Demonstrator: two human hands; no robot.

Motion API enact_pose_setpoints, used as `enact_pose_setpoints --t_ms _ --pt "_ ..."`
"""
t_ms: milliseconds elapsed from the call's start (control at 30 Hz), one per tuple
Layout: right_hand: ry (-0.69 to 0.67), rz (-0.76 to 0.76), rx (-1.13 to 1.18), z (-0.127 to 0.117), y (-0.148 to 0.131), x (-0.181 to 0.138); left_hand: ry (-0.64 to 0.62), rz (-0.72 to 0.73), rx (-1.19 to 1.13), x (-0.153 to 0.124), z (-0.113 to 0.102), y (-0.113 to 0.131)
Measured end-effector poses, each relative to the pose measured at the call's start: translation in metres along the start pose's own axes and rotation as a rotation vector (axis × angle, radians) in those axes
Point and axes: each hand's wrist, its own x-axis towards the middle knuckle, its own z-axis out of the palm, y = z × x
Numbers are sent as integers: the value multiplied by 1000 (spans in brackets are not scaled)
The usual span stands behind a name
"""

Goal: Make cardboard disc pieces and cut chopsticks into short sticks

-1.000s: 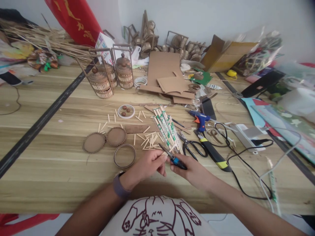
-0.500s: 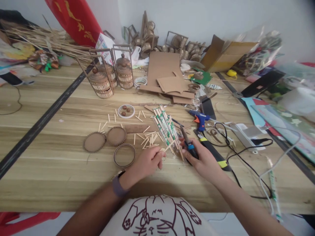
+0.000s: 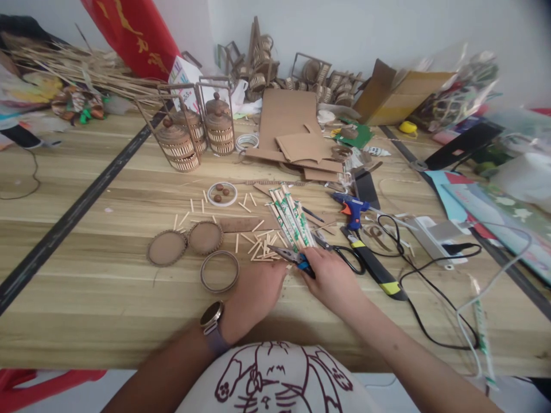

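My right hand (image 3: 333, 281) is closed around blue-handled needle-nose pliers (image 3: 297, 259), their jaws pointing left over a pile of short wooden pieces (image 3: 262, 245). Close beside it my left hand (image 3: 260, 287), with a watch on the wrist, is curled with its fingers mostly hidden; a pale bit of a wooden stick (image 3: 288, 266) shows at its fingertips. Paper-wrapped chopsticks (image 3: 290, 218) lie just beyond both hands. Black-handled scissors (image 3: 350, 259) rest to the right of my right hand. Left of my left hand lies a brown ring (image 3: 219, 271), near two round cardboard discs with ridged rims (image 3: 167, 248).
A blue glue gun (image 3: 353, 209), a black-and-yellow cutter (image 3: 379, 272) and a power strip (image 3: 439, 241) with trailing cables lie to the right. Small lidded baskets in frames (image 3: 178, 146) stand at back left. Cardboard sheets (image 3: 288, 115) and an open box (image 3: 400, 94) are behind.
My right hand has moved left with the pliers, bringing their jaws over the wooden pieces beside my left hand. The scissors are now uncovered. My left hand has turned, hiding its fingers.
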Motion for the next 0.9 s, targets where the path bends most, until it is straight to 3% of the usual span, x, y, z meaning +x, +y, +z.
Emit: enact_pose_setpoints --t_ms 200,367,500,567,667,800,900 --pt "-46 76 -34 2 -9 2 -15 -148 15 -3 -7 12" --pt "28 87 -29 8 -20 11 -8 -213 -18 -4 -3 16" --pt "62 80 227 5 -8 16 -9 -176 -79 -1 -4 8" --pt "89 72 399 -3 4 15 -13 -137 -227 2 -7 2" --pt "80 -7 546 -16 17 8 -98 -146 -637 5 -10 -4" --pt "-39 -215 587 -23 11 -1 -291 -268 -1151 6 -7 -4" --pt "-85 -302 533 -20 -1 -3 -321 -362 -1399 4 -4 -4"
